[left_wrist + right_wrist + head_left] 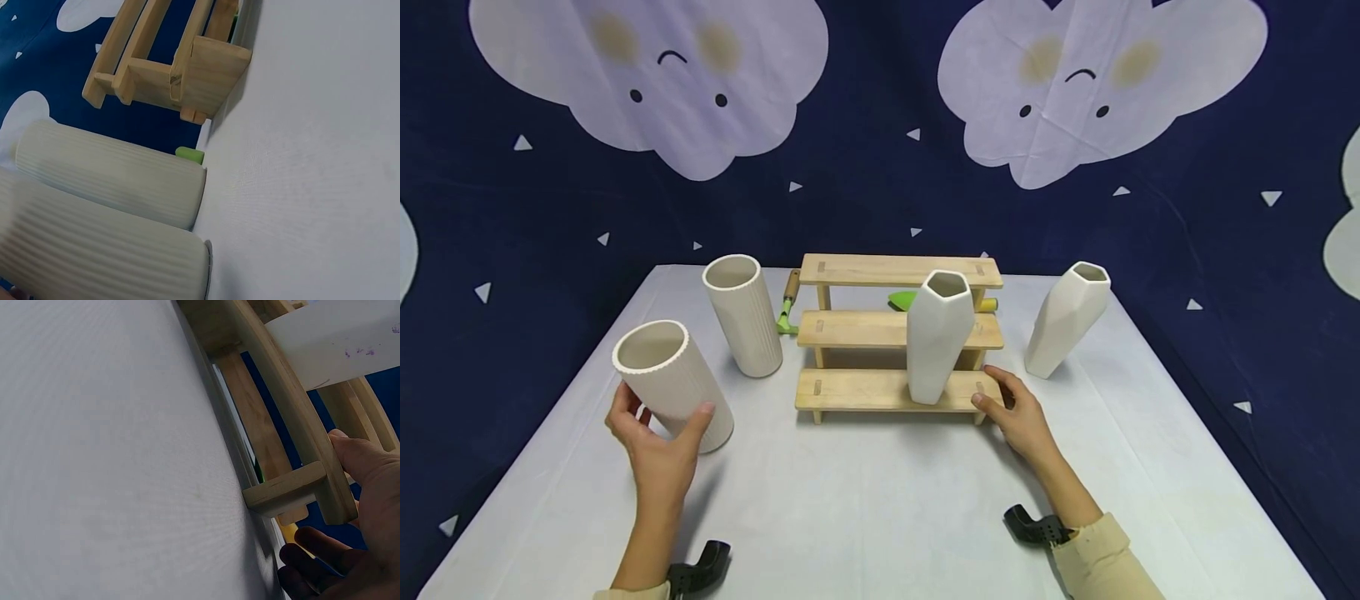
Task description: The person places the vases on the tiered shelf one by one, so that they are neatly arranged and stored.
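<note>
My left hand [658, 454] grips a white ribbed cylindrical vase [688, 392] from the near side, thumb on its right and fingers round its left. The base sits close at the tabletop. In the left wrist view, this vase [119, 244] lies alongside a second ribbed vase [112, 172]. At the right end of a three-tier wooden shelf [857, 389], my right hand [1022, 421] holds the lowest step. The right wrist view has the thumb [359, 453] on that step's end, other fingers lower. A white faceted vase [936, 333] stands on the lowest step.
Another faceted vase [1067, 321] stands right of the shelf. Behind the shelf lie a green garden tool with a wooden handle [792, 287] and a green blade [901, 300] with a yellow handle end [988, 305]. A dark blue cloud-print cloth [880, 117] hangs behind the white table [865, 508].
</note>
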A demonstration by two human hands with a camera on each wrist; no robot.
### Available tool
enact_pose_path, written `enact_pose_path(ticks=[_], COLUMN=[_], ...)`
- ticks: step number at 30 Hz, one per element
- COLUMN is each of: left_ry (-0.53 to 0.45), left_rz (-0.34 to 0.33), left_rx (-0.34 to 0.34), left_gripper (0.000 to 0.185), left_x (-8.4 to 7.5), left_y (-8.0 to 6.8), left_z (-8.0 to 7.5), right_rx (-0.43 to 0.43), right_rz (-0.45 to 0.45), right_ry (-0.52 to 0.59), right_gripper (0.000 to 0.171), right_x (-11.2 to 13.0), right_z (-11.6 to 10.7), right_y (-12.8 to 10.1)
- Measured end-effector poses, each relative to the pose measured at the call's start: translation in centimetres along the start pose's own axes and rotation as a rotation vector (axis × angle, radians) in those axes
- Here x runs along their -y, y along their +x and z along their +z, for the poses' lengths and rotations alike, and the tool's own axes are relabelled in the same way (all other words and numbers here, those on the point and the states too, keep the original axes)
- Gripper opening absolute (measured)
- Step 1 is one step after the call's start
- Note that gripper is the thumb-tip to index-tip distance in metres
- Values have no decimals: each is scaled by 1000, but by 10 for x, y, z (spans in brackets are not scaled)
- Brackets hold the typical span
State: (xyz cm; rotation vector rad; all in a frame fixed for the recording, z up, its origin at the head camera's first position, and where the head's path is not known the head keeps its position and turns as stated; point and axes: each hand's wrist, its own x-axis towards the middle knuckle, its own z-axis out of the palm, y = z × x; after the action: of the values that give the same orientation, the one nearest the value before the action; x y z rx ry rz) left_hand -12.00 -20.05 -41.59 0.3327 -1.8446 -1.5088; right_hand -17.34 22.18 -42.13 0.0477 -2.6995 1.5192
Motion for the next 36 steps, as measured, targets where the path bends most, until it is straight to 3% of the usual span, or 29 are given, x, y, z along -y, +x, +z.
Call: enact_pose_path(ticks=[5,10,18,27,36], left_ry=[39,43,57,83,56], left_rz=[-81,-120,-146,-191,-194], left_rx=[23,27,49,54,31], left_gripper=[97,95,93,91,84], left_x=[4,10,10,11,8], left_y=[4,7,8,9,8], left_z=[3,5,7,9,10], right_rx=[0,8,6,5,-3], right_rz=[5,7,-3,-11,-26], right_ry=[1,14,-4,15,6], right_gripper=[57,58,58,62,63], right_x=[3,3,-2,-36,-40], right_z=[0,0,0,4,4], right_y=[-2,-1,1,15,17])
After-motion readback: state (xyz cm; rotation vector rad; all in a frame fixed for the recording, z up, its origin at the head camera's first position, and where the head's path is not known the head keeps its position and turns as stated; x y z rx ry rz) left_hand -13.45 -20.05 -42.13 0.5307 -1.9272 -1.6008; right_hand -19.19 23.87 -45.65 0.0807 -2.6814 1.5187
